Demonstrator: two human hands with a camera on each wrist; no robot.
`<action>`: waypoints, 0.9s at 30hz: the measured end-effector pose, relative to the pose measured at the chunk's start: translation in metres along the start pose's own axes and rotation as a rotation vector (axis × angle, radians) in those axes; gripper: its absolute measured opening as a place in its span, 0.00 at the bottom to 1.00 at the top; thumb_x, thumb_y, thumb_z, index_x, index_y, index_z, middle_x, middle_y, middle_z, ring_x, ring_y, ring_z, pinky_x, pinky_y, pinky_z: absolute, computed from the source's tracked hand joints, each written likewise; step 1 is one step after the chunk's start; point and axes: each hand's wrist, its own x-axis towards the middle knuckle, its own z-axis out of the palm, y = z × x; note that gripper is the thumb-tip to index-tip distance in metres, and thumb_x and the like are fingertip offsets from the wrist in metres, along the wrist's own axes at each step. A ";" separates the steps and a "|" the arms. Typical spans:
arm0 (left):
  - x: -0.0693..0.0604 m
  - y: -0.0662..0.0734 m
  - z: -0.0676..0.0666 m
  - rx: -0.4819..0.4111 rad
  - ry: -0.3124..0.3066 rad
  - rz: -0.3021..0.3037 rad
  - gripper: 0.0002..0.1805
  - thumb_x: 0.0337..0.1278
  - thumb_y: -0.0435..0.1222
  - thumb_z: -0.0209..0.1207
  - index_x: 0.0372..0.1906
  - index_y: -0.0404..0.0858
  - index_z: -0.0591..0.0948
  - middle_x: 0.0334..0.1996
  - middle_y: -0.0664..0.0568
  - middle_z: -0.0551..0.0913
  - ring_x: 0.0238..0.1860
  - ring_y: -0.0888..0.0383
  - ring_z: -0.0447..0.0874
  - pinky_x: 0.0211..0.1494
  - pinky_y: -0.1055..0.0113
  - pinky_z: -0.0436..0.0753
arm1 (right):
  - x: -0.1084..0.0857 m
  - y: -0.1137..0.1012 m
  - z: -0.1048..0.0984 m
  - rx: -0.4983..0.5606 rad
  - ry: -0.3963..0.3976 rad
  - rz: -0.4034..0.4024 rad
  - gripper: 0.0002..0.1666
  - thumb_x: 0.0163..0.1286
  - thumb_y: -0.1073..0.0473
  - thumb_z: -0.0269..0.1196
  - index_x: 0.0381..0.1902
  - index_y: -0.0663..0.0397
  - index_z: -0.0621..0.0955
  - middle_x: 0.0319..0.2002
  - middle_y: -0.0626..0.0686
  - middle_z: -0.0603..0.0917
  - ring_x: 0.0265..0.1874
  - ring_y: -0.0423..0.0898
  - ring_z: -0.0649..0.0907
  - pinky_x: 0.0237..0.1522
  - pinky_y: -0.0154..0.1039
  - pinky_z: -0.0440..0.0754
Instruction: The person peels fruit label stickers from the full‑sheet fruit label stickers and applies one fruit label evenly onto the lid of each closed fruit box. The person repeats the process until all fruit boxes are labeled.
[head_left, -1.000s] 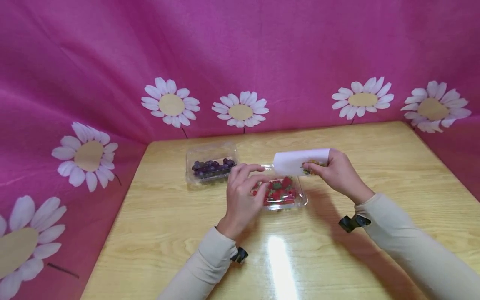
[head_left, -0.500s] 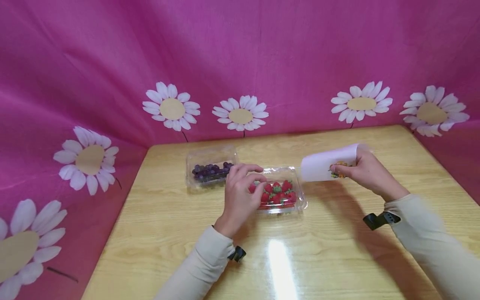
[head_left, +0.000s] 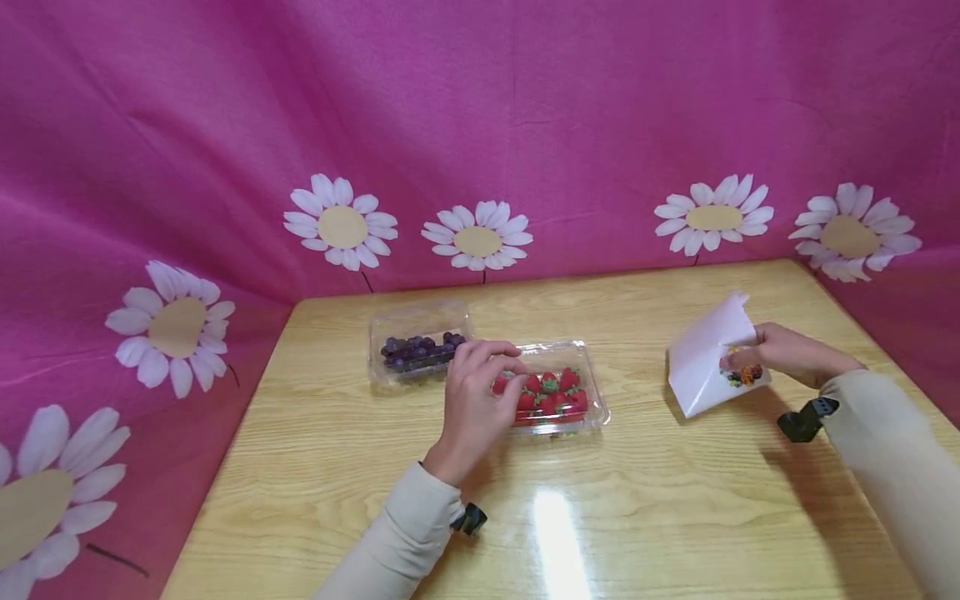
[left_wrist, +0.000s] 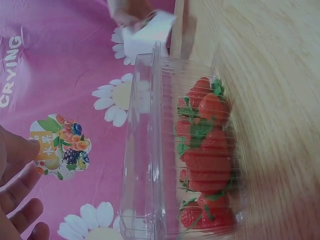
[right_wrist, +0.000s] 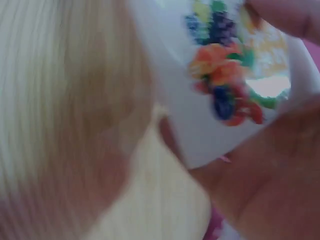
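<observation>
We see a fruit sticker [left_wrist: 60, 147] up above the clear strawberry box [left_wrist: 159, 150], its edge pinched between thumb and fingertip of the left hand [head_left: 480, 396]. That hand reaches forward with the wrist raised and the fingers bent, over the left part of the box, where we can make out the red strawberries [head_left: 551, 396] inside. The right hand [head_left: 795, 354] stretches out to the right, its thumb lying over the fruit print as it grips a white sheet [head_left: 701, 367], which tilts with one corner low; we cannot tell whether that corner touches the wood. A second ago we find this sheet held level just behind the strawberries; now it is well apart from them, while the left hand stays put. Behind and to the left, we see the grapes [head_left: 420, 350] in their own box on the table [head_left: 637, 517]
</observation>
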 end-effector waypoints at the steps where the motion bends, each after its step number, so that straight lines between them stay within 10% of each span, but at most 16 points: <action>1: 0.000 0.000 0.000 -0.002 -0.002 0.001 0.03 0.54 0.30 0.67 0.28 0.41 0.87 0.43 0.51 0.87 0.51 0.52 0.78 0.63 0.53 0.75 | 0.000 0.007 -0.004 0.010 -0.045 0.026 0.14 0.69 0.56 0.59 0.46 0.63 0.79 0.36 0.43 0.86 0.37 0.35 0.82 0.45 0.35 0.79; 12: 0.000 0.002 -0.003 -0.001 -0.003 0.013 0.03 0.55 0.31 0.67 0.28 0.40 0.87 0.42 0.51 0.88 0.50 0.52 0.79 0.62 0.53 0.75 | -0.024 0.051 -0.031 -0.102 -0.133 0.263 0.20 0.68 0.50 0.60 0.43 0.64 0.78 0.31 0.46 0.82 0.31 0.41 0.78 0.34 0.38 0.80; 27: 0.010 0.000 -0.007 0.009 -0.045 -0.001 0.02 0.54 0.32 0.68 0.28 0.40 0.87 0.42 0.51 0.88 0.50 0.51 0.79 0.62 0.52 0.75 | -0.037 0.056 -0.035 -0.245 -0.073 0.280 0.23 0.70 0.46 0.59 0.17 0.47 0.71 0.13 0.41 0.67 0.16 0.37 0.65 0.23 0.33 0.67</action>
